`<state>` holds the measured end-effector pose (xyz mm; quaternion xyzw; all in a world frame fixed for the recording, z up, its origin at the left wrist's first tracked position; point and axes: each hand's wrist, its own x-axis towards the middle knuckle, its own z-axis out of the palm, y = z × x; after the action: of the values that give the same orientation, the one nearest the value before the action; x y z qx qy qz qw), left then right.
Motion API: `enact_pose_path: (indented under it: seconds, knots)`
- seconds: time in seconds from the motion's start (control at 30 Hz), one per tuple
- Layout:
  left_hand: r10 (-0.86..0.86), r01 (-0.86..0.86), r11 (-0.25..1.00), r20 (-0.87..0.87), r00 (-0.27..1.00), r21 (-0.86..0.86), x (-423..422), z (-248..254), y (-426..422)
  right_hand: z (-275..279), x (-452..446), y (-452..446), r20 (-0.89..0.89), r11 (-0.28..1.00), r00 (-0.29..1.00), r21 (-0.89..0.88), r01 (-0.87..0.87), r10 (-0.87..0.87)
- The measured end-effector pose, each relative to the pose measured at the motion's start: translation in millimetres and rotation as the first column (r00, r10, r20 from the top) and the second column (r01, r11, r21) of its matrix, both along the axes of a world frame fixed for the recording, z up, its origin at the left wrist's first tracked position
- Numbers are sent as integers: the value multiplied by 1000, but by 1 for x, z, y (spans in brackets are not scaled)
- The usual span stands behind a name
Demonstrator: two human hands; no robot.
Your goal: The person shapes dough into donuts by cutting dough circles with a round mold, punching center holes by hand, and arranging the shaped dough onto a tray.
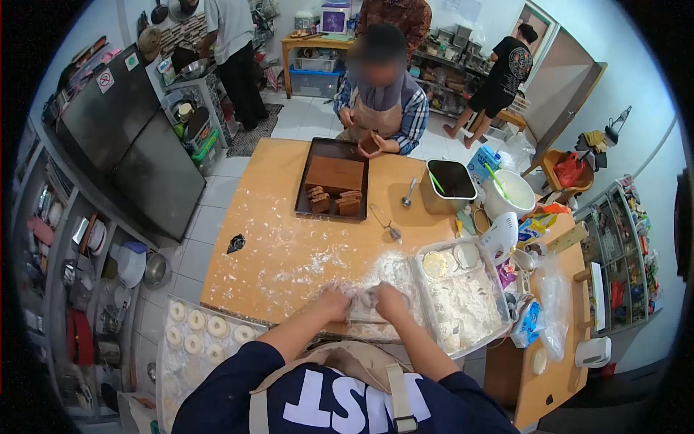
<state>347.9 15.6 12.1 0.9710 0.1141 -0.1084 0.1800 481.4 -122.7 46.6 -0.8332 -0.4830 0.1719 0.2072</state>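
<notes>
My left hand (334, 302) is low over the floured board (372, 331) at the table's front edge, its fingers smeared and hard to read. Beside it on the right, my right hand (389, 301) is closed around something pale and floury that I cannot make out. A plastic tub (499, 318) holding flour and flat dough rounds (436, 265) stands just right of my right hand. Ring-shaped doughs (196, 320) lie in rows on a floured tray (173, 376) at the lower left.
Across the wooden table (267, 188), a person (379, 108) holds a brown piece by a dark tray (303, 199) of brown cake (334, 175). A strainer (394, 233), spoon (407, 201), square tin (448, 206), white bucket (510, 195) and mixer (500, 237) are to the right.
</notes>
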Motion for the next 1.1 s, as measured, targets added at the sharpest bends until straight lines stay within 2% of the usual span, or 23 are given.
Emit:
enact_pose_path:
  seconds: [0.1,0.2,0.33,0.43,0.53,0.63,0.77,0.83,0.97,1.07,1.1]
  knots:
    - [-8,9,1000,-7,1000,23,-1,-3,-3,9,17,-5,74,1000,997,10,9,-10]
    - [18,-18,1000,-14,1000,3,-1,-13,-3,2,10,-7,77,993,997,-118,24,-15]
    - [-5,5,1000,-131,991,-2,6,-29,1,-7,-5,-3,117,976,984,-189,-110,134]
    - [-5,5,1000,-85,996,9,3,-18,-1,-11,-14,-1,138,985,981,-118,-123,139]
    - [-21,18,1000,-146,989,-20,4,5,1,-12,-14,1,163,981,973,-128,-145,165]
    - [-18,14,999,-129,991,-37,3,3,0,-19,-18,2,193,980,966,-137,-145,170]
    - [1,0,1000,-45,999,27,2,-14,-2,-21,-20,2,207,978,962,-146,-147,175]
    - [5,-5,999,-3,1000,51,-1,-3,-3,-26,-20,0,198,984,967,-109,-138,158]
    - [1,-4,1000,-137,991,-21,3,6,0,-25,-4,0,49,989,992,-92,-114,118]
    - [3,-9,999,-173,985,-34,3,2,-2,8,2,-1,46,1000,999,-1,-26,26]
    - [-4,-1,1000,-179,984,-28,4,7,-1,5,6,0,70,1000,997,-22,-17,19]
